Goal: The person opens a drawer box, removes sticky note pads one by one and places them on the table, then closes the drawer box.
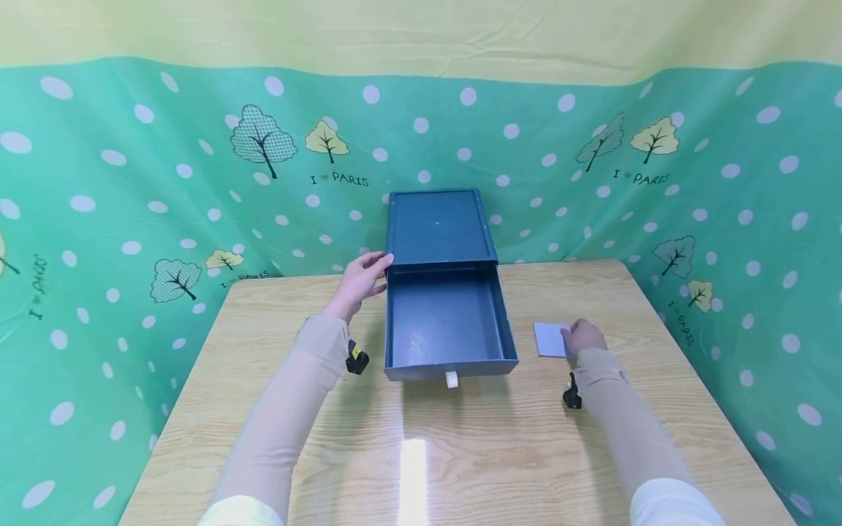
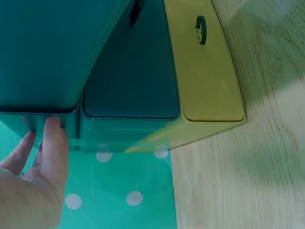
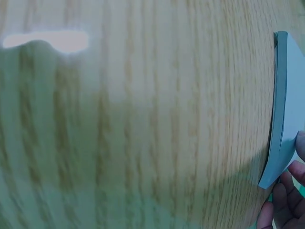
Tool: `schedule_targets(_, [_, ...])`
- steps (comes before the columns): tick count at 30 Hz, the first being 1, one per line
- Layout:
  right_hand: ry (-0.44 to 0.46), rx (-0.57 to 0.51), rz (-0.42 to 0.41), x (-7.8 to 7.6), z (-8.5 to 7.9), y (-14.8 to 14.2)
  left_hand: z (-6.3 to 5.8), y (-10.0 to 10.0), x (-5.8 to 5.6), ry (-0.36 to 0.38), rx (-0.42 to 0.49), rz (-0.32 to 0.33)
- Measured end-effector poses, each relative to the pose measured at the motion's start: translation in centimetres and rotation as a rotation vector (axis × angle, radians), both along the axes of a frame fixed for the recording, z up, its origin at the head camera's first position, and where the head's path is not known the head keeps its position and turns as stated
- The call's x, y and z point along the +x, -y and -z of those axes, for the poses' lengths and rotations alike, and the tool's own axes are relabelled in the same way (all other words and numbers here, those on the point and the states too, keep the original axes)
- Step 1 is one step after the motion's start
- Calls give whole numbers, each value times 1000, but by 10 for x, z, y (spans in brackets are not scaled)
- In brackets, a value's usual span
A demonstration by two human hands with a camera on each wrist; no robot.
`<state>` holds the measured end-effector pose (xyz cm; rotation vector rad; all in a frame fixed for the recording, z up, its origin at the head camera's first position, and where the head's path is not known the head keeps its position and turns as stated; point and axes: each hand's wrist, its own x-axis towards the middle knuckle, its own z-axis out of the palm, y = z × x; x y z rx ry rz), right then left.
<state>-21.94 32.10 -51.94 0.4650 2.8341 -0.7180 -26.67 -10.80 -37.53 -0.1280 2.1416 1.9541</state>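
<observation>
A blue drawer cabinet (image 1: pixel 434 226) stands at the back of the table with its top drawer (image 1: pixel 444 318) pulled out; nothing shows inside it. My left hand (image 1: pixel 362 280) rests its fairly straight fingers against the cabinet's left side, by the front edge. In the left wrist view, its fingertips (image 2: pixel 52 126) touch the cabinet wall behind the pulled-out drawer. On the right, a small white notepad (image 1: pixel 549 340) lies low over the table, and my right hand (image 1: pixel 584 337) pinches its right edge. The notepad's thick edge (image 3: pixel 279 95) faces the right wrist camera, with thumb and fingers at one corner.
Below the pulled-out drawer are a dark drawer front (image 2: pixel 133 67) and a yellow one (image 2: pixel 205 67), each with a loop tab. A white tab (image 1: pixel 452 380) hangs from the top drawer. Dotted green cloth (image 1: pixel 421 146) surrounds the wooden table (image 1: pixel 355 453).
</observation>
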Motion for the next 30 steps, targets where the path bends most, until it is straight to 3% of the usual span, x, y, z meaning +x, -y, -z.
schedule_targets(6, [-7,-9,9,-1,2,-1,-4,1,1,17,17,12])
schedule_targets(11, [-17,-22,27,-1,8,-2,-20,-2,13,27,11,24])
schedule_targets(18, [-10,-59,51,2,8,-3,2,1,1,-2,10,5])
schedule_targets(25, [-32,-88,76,2,5,-6,0,1,1,-6,6,-1])
schedule_targets(30, [-56,-231,198,1,-6,-3,0,1,-1,-2,3,-1])
